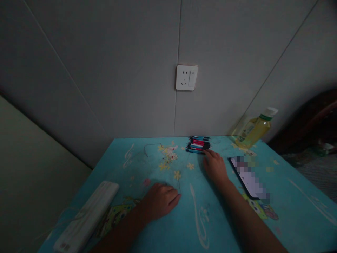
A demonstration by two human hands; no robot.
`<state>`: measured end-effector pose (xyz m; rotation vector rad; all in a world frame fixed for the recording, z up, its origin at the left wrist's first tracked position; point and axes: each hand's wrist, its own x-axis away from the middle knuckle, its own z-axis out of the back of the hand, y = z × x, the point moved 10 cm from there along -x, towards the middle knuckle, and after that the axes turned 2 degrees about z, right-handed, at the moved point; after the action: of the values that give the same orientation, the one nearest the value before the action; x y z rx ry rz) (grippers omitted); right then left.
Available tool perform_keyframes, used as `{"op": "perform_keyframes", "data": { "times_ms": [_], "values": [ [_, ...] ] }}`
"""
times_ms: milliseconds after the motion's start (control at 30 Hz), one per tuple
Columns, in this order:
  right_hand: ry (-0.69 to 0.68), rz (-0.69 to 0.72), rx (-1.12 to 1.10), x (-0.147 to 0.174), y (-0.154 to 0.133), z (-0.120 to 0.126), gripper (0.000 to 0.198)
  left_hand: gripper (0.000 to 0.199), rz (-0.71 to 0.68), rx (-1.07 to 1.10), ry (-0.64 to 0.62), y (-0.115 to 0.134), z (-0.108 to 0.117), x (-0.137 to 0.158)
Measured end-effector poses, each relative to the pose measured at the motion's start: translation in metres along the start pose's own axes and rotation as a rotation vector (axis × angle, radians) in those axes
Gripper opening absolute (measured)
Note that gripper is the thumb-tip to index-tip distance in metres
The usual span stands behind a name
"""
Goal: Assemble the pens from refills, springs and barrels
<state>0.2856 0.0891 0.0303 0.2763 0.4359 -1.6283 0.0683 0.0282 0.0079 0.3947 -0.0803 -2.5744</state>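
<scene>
A row of slim pens [199, 142], with blue, red and black barrels, lies side by side near the wall end of the table. My right hand [214, 165] reaches to the front of the row, its fingertips closed at the right end of a blue pen [193, 151]. That pen's right tip is hidden by the fingers. Loosely curled, my left hand [160, 200] rests on the tablecloth nearer to me, apart from the pens. Nothing shows in its fingers, though their undersides are hidden.
The blue patterned tablecloth [168, 232] reaches the wall. A phone [244, 177] lies right of my right hand. Behind it stands a bottle of yellow liquid [252, 131]. At the left lies a white power strip [88, 214]. A wall socket [186, 77] is above the table.
</scene>
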Motion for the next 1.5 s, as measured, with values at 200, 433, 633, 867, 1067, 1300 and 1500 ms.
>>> {"op": "perform_keyframes", "data": {
  "times_ms": [200, 433, 633, 867, 1067, 1300, 1500],
  "values": [
    [-0.074, -0.077, 0.078, -0.005, 0.024, -0.016, 0.035, 0.029, 0.001, 0.000, 0.006, 0.000, 0.001, 0.000],
    [-0.084, -0.109, 0.067, -0.003, 0.028, -0.017, 0.028, 0.030, -0.002, 0.013, -0.003, 0.002, 0.002, 0.000],
    [-0.037, -0.107, -0.059, -0.006, 0.027, -0.010, 0.022, 0.030, -0.008, 0.038, 0.012, 0.000, 0.000, 0.001],
    [-0.058, 0.035, -0.213, 0.000, -0.022, -0.002, 0.018, 0.017, -0.010, 0.225, 0.126, -0.003, 0.020, -0.005],
    [-0.142, 0.211, -0.689, 0.035, -0.103, 0.014, 0.020, 0.034, 0.082, 0.130, 0.386, -0.023, 0.050, -0.003],
    [-0.288, 0.084, -1.009, 0.041, -0.110, 0.006, 0.031, 0.020, 0.186, 0.052, 0.327, -0.042, 0.043, 0.003],
    [-0.347, 0.134, -0.896, 0.043, -0.108, -0.001, 0.042, 0.022, 0.179, 0.052, 0.236, -0.040, 0.034, 0.003]
  ]
}}
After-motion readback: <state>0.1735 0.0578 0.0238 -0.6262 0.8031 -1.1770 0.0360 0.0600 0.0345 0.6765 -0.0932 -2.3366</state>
